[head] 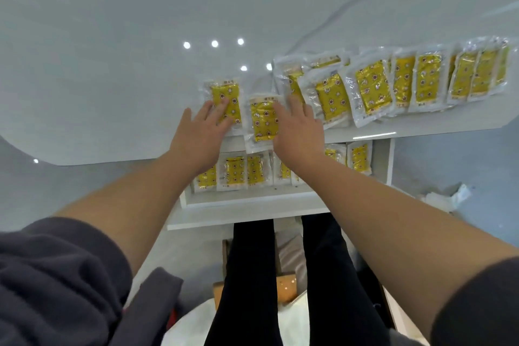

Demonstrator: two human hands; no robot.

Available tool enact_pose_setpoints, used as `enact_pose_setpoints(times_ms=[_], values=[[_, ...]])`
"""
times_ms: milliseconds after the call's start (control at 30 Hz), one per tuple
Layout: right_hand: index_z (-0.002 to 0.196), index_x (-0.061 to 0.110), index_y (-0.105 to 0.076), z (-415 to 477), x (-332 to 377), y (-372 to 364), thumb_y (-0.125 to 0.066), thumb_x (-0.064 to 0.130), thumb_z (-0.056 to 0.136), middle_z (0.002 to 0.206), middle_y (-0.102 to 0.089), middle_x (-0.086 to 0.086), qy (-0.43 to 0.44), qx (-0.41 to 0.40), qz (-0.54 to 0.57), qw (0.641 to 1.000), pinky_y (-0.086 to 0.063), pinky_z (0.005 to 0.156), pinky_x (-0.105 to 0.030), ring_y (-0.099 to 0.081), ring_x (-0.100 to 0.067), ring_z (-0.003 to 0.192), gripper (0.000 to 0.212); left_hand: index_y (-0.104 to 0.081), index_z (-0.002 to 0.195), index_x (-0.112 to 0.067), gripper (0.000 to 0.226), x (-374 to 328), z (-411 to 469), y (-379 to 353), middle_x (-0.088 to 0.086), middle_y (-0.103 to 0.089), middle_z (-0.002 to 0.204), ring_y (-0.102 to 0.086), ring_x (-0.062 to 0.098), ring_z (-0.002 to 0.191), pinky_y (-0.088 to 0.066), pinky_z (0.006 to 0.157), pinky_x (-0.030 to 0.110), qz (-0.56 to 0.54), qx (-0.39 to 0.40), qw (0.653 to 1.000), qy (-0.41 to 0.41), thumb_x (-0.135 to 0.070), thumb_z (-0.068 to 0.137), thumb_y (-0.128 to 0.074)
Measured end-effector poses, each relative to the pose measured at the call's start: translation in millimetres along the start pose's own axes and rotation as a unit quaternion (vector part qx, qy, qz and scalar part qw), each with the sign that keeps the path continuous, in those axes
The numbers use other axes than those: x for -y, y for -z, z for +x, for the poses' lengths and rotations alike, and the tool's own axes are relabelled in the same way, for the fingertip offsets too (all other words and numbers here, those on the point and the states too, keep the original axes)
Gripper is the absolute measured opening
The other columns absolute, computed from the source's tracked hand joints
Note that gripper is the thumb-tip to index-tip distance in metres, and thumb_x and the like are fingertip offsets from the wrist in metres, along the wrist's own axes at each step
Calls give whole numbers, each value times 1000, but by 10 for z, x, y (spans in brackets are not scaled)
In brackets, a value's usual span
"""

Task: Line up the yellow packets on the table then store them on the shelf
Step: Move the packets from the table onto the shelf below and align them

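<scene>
Pressing flat w/ left hand (200, 135), fingers straight & a bit spread, on near half of leftmost yellow packet (228, 94); no curl, no pinch. Same w/ right hand (297, 132): palm down, fingers straight & close together, laid along right edge of middle packet (262, 123), fingertips reaching onto first packet of overlapping row (373, 87). Under both hands, white table (112, 78), w/ the two packets flat near its front edge, just beside each other, apart by a thin gap; middle packet lower than leftmost, slightly tilted, hanging over the edge. To the right, along same edge: many more yellow packets in clear wrap, overlapping like tiles, some skewed, not yet squared up. Below table edge: white shelf (252, 201) w/ shelf packets (234, 170) side by side, partly hidden behind both wrists. Further out: dark grey sleeves (56, 275) pushed up past forearms, black trousers (252, 275) in front of shelf, crumpled white wrap (449, 195) on floor at right, brown box (286, 286) between legs, too blurred for detail.
</scene>
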State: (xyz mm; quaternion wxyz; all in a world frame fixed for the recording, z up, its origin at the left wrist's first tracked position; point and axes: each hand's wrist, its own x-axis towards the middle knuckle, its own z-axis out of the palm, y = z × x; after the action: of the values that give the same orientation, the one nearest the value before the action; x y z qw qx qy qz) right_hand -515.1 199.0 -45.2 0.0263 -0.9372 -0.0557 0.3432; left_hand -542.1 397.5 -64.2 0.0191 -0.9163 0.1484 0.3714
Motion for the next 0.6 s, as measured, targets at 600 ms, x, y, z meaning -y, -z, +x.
enact_pose_setpoints(times_ms=[600], values=[[154,22,-14,-77,12,238,-54,27,91,162,-11,-1,70,181,118,974,-27,115,-50,-17,-24,147,74,5,153,-27,88,8,-69,205,8,21,159,12,31,147,-13,118,53,-33,64,997,35,-15,89,-54]])
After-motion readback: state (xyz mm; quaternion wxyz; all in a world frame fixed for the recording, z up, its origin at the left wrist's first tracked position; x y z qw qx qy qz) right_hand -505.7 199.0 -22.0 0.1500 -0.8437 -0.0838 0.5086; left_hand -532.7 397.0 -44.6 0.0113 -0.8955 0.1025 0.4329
